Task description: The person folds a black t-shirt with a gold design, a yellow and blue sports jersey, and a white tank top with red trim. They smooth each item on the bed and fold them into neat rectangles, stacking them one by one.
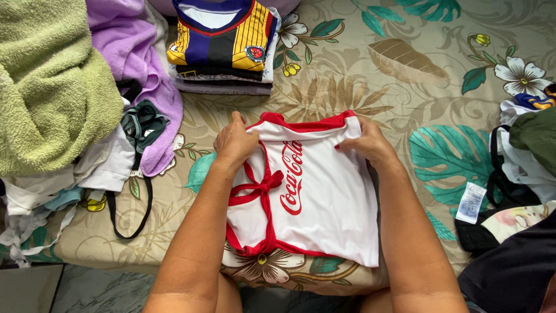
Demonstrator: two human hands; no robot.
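Observation:
A white shirt with red trim and red lettering lies partly folded on a floral bedspread, close to its front edge. My left hand grips the shirt's upper left corner, fingers curled over the fabric. At the upper right edge, near the red collar, my right hand pinches the cloth. Both forearms reach in from the bottom of the view.
A stack of folded clothes topped by a striped yellow, black and purple jersey sits behind the shirt. A green towel, a purple towel and loose laundry lie at left. More unfolded garments pile at right.

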